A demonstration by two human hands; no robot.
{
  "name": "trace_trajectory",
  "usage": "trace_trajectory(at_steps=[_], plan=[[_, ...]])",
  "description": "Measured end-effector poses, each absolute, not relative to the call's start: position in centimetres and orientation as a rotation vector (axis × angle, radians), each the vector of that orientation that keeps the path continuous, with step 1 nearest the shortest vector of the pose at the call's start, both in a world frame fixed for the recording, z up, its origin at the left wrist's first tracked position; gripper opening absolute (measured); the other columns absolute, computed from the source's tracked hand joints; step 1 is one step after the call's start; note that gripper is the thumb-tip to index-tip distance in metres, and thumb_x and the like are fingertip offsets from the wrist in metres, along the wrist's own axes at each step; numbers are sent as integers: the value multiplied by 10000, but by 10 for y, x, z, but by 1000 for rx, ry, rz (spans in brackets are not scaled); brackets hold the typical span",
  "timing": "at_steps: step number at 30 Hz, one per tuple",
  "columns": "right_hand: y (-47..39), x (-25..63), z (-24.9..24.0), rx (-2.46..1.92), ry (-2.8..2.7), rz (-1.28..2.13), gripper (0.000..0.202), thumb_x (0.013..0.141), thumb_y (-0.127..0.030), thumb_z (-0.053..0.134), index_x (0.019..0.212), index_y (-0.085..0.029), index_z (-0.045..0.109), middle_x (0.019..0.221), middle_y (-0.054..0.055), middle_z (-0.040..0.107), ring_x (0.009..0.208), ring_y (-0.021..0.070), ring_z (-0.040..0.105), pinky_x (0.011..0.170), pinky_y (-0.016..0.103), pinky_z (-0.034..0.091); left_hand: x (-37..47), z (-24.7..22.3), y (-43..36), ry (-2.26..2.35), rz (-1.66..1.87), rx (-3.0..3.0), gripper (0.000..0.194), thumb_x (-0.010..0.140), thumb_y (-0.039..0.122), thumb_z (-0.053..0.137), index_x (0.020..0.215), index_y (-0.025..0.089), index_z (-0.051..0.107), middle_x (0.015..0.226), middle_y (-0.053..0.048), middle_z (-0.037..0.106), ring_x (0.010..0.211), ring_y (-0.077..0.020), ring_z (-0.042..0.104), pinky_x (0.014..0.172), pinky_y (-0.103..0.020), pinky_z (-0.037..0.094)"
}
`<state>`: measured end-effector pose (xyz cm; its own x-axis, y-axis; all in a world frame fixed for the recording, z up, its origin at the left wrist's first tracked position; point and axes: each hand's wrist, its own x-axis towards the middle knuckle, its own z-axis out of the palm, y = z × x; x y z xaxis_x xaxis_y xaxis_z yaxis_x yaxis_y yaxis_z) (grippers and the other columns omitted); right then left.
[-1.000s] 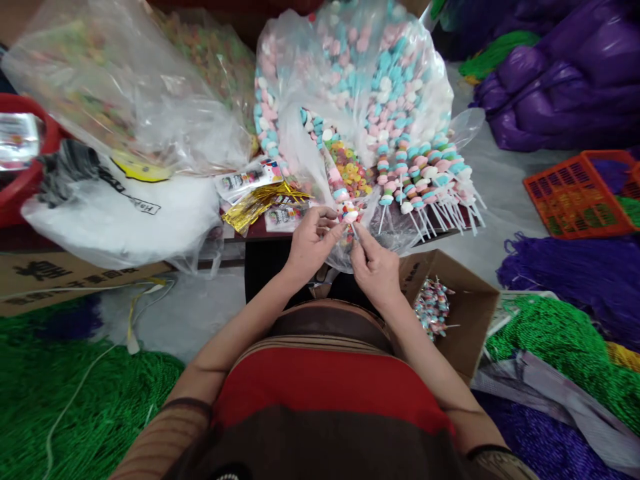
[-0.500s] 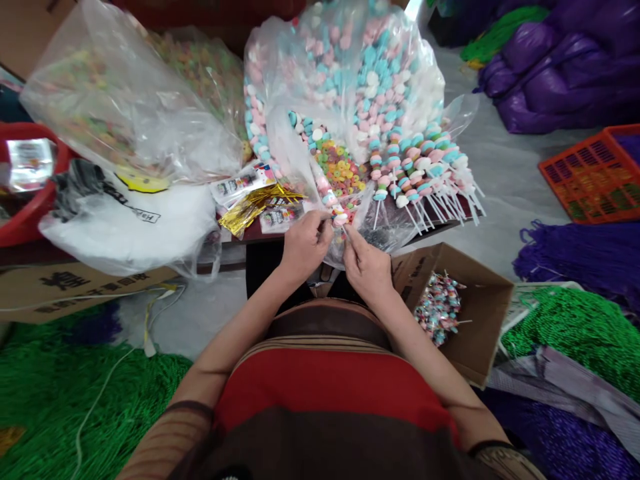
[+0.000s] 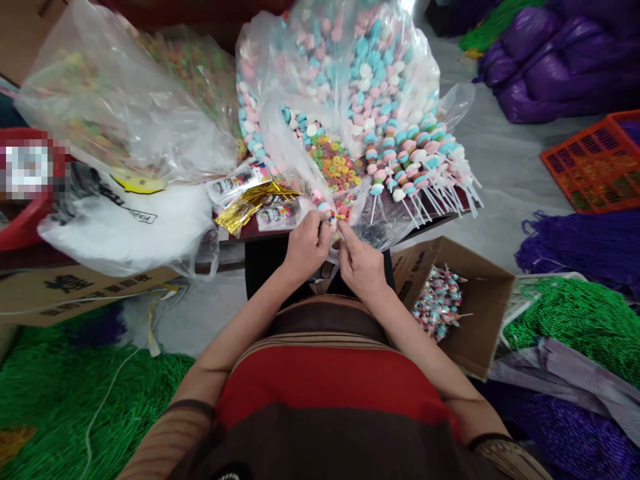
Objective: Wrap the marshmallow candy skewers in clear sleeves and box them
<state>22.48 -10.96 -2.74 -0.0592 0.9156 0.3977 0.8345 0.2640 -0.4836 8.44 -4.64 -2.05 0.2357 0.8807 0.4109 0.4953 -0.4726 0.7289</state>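
In the middle, both my hands meet over a candy skewer (image 3: 321,201) of pink, white and blue pieces, which seems to be inside a clear wrapper. My left hand (image 3: 309,241) is closed around its near end, thumb and forefinger pinched. Beside it, my right hand (image 3: 363,263) pinches at the same end, probably on the stick; the fingertips partly hide the exact hold. Just beyond lie ring-shaped gummies (image 3: 336,162) in an opened plastic bag. Finished-looking candy skewers (image 3: 417,157) with white sticks lie to the right. Gold twist ties (image 3: 253,205) and printed pouches (image 3: 239,183) are left of my hands.
A big bag of marshmallows (image 3: 345,60) stands at the back, with a bag of gummies (image 3: 100,100) left of it. Below the table's right edge, a cardboard box (image 3: 480,313) holds wrapped skewers. A red basin (image 3: 30,220) is far left, an orange crate (image 3: 590,163) far right.
My right fingers have shifted slightly at the skewer's near end, and the white stick seen there before is now covered. My left hand keeps its hold. The view has tilted a little.
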Motion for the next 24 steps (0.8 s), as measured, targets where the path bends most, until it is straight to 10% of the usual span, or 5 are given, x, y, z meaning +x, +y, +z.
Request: trace_trajectory(at_steps=[24], plan=[[-83, 212, -21, -1532, -1612, 539, 380, 1010, -331, 478, 1352, -211, 593, 1110, 100, 783, 829, 209, 734, 801, 324, 552, 77, -35, -41, 1290, 1204, 2096, 181, 1035, 341, 397, 964, 241, 531, 918, -63, 662, 875, -210, 640, 789, -338, 481]])
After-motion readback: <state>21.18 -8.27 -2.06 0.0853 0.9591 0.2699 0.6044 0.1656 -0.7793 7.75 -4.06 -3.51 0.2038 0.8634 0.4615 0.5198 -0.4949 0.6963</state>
